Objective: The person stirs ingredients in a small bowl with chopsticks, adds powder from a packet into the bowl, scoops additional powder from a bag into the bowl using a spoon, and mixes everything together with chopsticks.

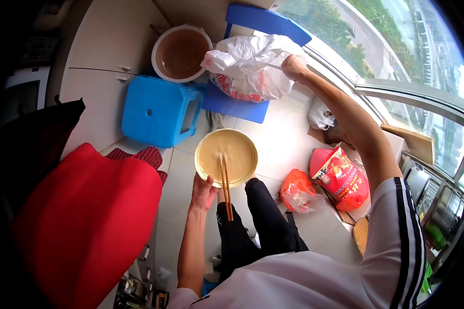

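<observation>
My left hand (pixel 204 192) grips the near left rim of a round bowl (pixel 239 154) holding pale yellow batter. Two wooden chopsticks (pixel 226 193) rest in it, their tips in the batter and their other ends over the near rim. At the upper right, my right hand (pixel 295 68) is closed on the edge of a white plastic bag (pixel 252 85) with red print. The bag sits on a blue chair (pixel 237 110), and its contents are hidden.
Left of the chair are a light blue stool (pixel 152 110) and a bucket (pixel 181 54) of brownish liquid. A red bag (pixel 345 180) and an orange bag (pixel 299 190) lie on the right. Something large and red (pixel 93 221) fills the lower left. Windows line the upper right.
</observation>
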The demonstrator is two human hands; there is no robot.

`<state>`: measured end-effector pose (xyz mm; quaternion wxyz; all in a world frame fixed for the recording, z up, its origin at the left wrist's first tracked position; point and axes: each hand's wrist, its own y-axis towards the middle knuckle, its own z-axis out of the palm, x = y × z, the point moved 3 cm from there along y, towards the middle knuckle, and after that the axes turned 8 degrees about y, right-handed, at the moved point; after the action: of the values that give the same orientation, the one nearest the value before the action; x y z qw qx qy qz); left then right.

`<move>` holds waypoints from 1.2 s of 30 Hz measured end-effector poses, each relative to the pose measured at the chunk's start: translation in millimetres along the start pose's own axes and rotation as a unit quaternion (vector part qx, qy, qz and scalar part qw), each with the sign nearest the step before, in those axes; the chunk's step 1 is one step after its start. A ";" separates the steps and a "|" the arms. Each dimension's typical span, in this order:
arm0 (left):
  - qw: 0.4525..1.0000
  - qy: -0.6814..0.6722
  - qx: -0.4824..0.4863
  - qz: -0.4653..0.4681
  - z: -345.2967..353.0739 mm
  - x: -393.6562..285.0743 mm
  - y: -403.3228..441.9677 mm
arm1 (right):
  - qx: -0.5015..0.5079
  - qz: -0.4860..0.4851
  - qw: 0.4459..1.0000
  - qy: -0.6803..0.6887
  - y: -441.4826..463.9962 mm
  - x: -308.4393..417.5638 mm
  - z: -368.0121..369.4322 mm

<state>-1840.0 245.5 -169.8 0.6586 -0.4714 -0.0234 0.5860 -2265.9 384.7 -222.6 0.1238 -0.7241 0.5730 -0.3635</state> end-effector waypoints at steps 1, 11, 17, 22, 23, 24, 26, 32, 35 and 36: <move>1.000 -0.001 0.006 0.002 -0.6 -0.4 1.4 | 0.004 0.037 0.999 0.022 -4.4 1.7 -11.7; 1.000 0.012 0.027 0.007 18.5 -18.0 16.7 | -0.088 -0.179 0.967 -0.161 -40.4 -2.0 -55.6; 0.999 0.015 0.043 -0.002 22.2 -17.5 22.0 | -0.127 -0.153 0.979 -0.041 -36.0 -17.7 -46.5; 0.999 0.010 0.040 -0.002 21.0 -14.8 26.5 | -0.042 -0.005 0.996 0.076 -37.5 -12.7 -45.7; 0.999 0.007 0.038 0.001 21.1 -13.9 26.4 | -0.019 0.020 0.993 0.113 -37.0 -14.3 -44.5; 0.999 0.004 0.036 0.003 21.3 -12.6 25.6 | 0.004 0.046 0.988 0.149 -38.1 -16.1 -45.2; 0.999 0.006 0.031 -0.003 19.7 -8.7 25.4 | 0.049 0.071 0.973 0.214 -45.0 -20.0 -46.1; 0.999 0.011 0.033 -0.006 16.0 -0.9 32.3 | 0.060 0.087 0.958 0.267 -91.9 -21.4 -46.2; 0.999 0.014 0.046 0.001 9.8 5.3 40.7 | 0.069 0.092 0.963 0.243 -117.8 -23.0 -44.8; 0.999 0.015 0.050 0.004 7.8 7.3 43.4 | 0.065 0.080 0.961 0.255 -122.3 -29.4 -41.6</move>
<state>-1874.9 250.2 -197.4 0.6793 -0.4471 0.0175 0.5817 -2205.6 459.8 -131.6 0.0490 -0.5497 0.6165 -0.5616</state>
